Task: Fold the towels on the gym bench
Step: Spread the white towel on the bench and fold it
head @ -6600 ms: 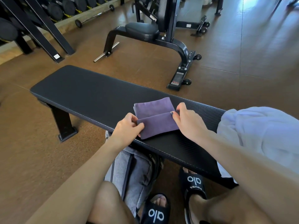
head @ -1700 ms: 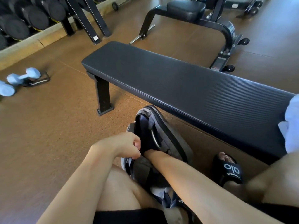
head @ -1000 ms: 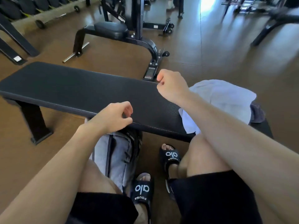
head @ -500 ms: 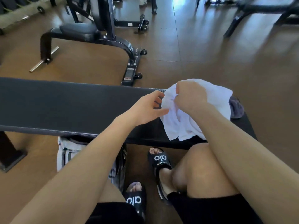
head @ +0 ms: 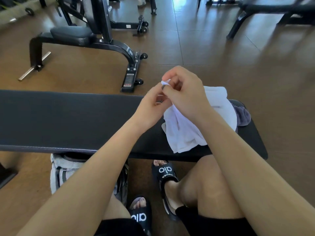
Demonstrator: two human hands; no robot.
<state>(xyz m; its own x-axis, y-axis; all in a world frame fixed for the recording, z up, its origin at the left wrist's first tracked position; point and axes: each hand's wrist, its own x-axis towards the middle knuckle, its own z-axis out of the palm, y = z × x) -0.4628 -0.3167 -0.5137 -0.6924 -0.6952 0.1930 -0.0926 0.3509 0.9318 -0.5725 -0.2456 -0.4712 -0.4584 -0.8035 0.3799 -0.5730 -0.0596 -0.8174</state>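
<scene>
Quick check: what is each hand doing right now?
Left hand: fingers at the white towel, apparently pinching its edge.
Right hand: pinches a corner of the white towel, lifted above the bench.

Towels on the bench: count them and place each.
2. The white towel lies bunched at the bench's right end, a corner pinched by both hands. The grey-purple towel peeks from behind it; others may be hidden.

Head-worn wide-angle view, forward and down, close over the gym bench point(head: 68, 120).
</scene>
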